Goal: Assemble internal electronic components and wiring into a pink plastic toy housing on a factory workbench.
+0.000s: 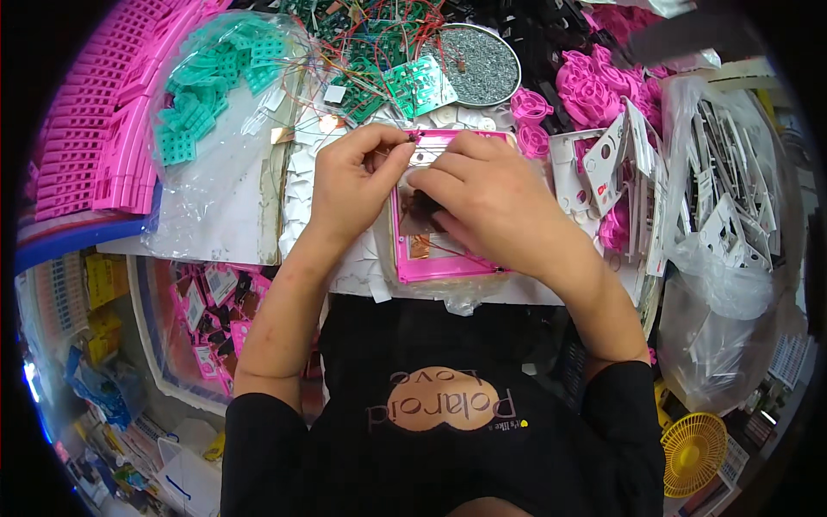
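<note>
On the far left we've got stacked pink strips point(95, 129) and a bag of teal parts point(215, 77). Our left hand point(349, 185) pinches a thin wire near the top edge of the pink frame point(439, 258) — fingers pressed tight. Our right hand point(491, 202) lies flat over the frame mid-bench, fingertips together holding it down. Best bet here — keep that frame pinned so the wire doesn't tug loose. White plastic pieces point(620, 164) sit right.

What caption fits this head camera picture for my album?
Left hand and right hand press on a pink plastic frame at a cluttered workbench.
</note>
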Motion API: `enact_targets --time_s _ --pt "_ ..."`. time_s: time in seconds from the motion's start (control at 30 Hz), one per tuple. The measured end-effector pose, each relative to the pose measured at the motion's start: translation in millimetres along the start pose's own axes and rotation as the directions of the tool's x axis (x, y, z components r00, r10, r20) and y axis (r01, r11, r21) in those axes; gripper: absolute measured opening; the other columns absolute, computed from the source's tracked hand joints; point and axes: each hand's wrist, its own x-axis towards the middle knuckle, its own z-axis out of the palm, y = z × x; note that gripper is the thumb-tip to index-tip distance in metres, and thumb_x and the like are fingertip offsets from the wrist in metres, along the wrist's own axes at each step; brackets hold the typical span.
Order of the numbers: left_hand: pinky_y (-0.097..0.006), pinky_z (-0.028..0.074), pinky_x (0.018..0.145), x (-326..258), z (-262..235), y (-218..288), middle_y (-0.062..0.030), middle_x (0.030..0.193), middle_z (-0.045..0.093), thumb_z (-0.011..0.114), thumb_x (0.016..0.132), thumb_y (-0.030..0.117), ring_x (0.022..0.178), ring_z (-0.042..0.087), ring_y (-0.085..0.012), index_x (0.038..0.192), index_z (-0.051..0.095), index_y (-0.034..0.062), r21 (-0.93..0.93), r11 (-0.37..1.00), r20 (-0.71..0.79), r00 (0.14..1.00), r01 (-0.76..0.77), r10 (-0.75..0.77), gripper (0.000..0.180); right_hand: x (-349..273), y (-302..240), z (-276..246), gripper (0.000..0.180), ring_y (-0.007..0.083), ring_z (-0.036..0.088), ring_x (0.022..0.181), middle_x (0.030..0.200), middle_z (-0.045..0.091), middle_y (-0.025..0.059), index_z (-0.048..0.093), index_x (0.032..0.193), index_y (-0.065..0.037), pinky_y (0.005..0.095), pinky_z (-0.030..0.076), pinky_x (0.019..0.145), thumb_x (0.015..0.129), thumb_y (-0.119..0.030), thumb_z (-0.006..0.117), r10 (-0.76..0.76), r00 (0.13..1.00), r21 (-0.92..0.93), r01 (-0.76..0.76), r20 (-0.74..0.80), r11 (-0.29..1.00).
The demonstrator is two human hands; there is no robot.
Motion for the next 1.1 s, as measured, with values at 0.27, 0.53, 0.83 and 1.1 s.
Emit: enact_targets --time_s 0.27,0.53,0.83,1.1 --pt "-0.028 0.050 0.066 6 -20 18 -0.0072 0.087 0.070 0.071 0.089 0.004 0.072 0.064 -0.0138 0.101 0.072 -0.0012 0.165 0.960 0.256 0.950 -0.225 0.178 0.013 -38 26 -3 0.052 0.0352 0.058 0.109 0.119 0.064 0.0131 0.063 0.121 -0.005 0.0430 0.050 0.095 0.073 -0.013 0.081 0.160 0.974 0.171 -0.132 -0.161 0.976" --pt "-0.037 0.053 0.068 30 -28 31 -0.0096 0.085 0.068 0.074 0.084 0.009 0.077 0.066 -0.0283 0.091 0.069 0.0035 0.353 0.767 0.501 0.800 -0.536 0.329 0.010 -32 30 6 0.044 0.0334 0.060 0.102 0.108 0.064 0.0118 0.065 0.117 -0.006 0.0426 0.051 0.088 0.075 -0.009 0.080 0.144 0.969 0.170 -0.110 -0.200 0.979" --pt "-0.041 0.053 0.067 51 -22 43 -0.0064 0.081 0.064 0.072 0.080 0.014 0.078 0.065 -0.0284 0.083 0.066 0.0087 0.406 0.518 0.717 0.614 -0.753 0.329 0.009 -28 28 12 0.037 0.0314 0.059 0.097 0.104 0.063 0.0106 0.069 0.111 -0.008 0.0411 0.052 0.082 0.076 -0.009 0.080 0.110 0.971 0.165 -0.075 -0.214 0.983" --pt "-0.040 0.054 0.072 2 -14 61 -0.0106 0.095 0.067 0.069 0.080 0.009 0.084 0.065 -0.0283 0.103 0.067 0.0004 0.535 0.560 0.634 0.739 -0.632 0.228 0.024 -28 7 7 0.030 0.0303 0.061 0.095 0.102 0.063 0.0080 0.069 0.105 -0.008 0.0379 0.055 0.076 0.075 -0.010 0.070 0.086 0.980 -0.085 -0.103 -0.182 0.991"
